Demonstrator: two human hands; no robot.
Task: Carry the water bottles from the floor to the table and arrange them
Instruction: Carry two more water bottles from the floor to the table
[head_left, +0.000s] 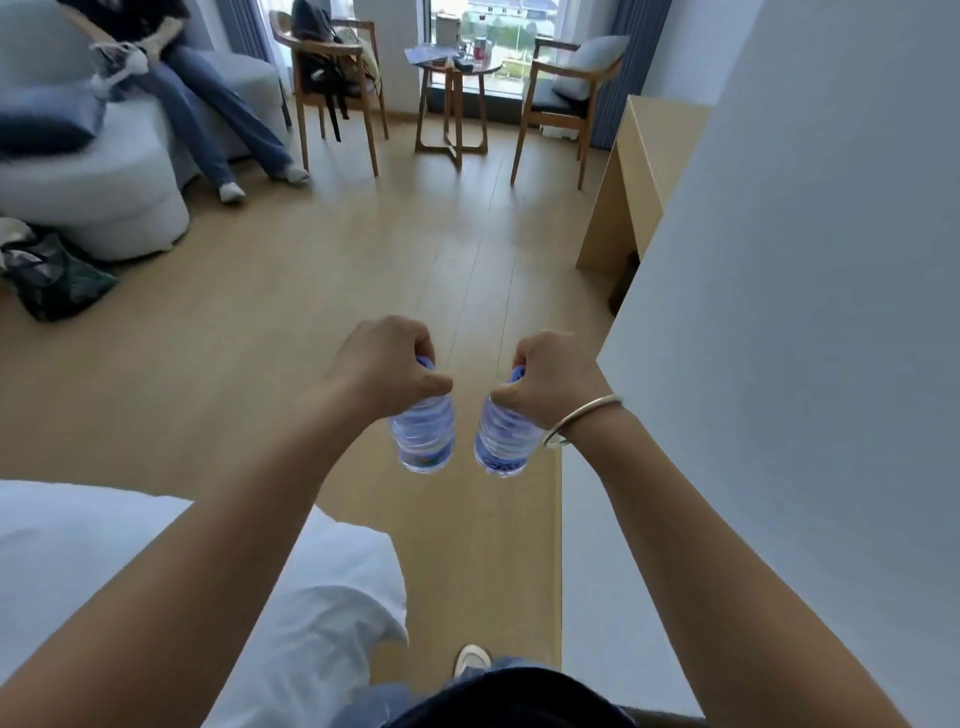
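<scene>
Here, a person's left hand (387, 364) and right hand (553, 371) each grip a small water bottle near its top, fingers curled round the neck, arms stretched forward above a pale wood-plank floor (291, 332). The left bottle (423, 434) and the right bottle (503, 441) hang side by side, close but apart, clear of the floor; both are transparent ribbed plastic with blue caps, and each carries a blue label near its lower end whose print is too blurred to read. A smooth silver-coloured bangle (582, 420) circles the right wrist. At lower left lies the rounded corner of a bed in wrinkled white fabric (130, 561); a plain matte white wall (810, 291) fills the right side. Beyond the wall stands a light wooden desk (631, 192) with flat, square-edged panels. Across the room, by the window, a small round wooden table (452, 111) on crossed legs holds a white cylindrical object and other small items too distant to identify, flanked by a wooden armchair (335, 88) draped with a dark backpack and a second wooden armchair (563, 101) bearing a pale cushion. At upper left a seated person in blue jeans (218, 111) occupies a rounded grey upholstered sofa (98, 182), with a dark crumpled bag (52, 278) on the floor beside it.
</scene>
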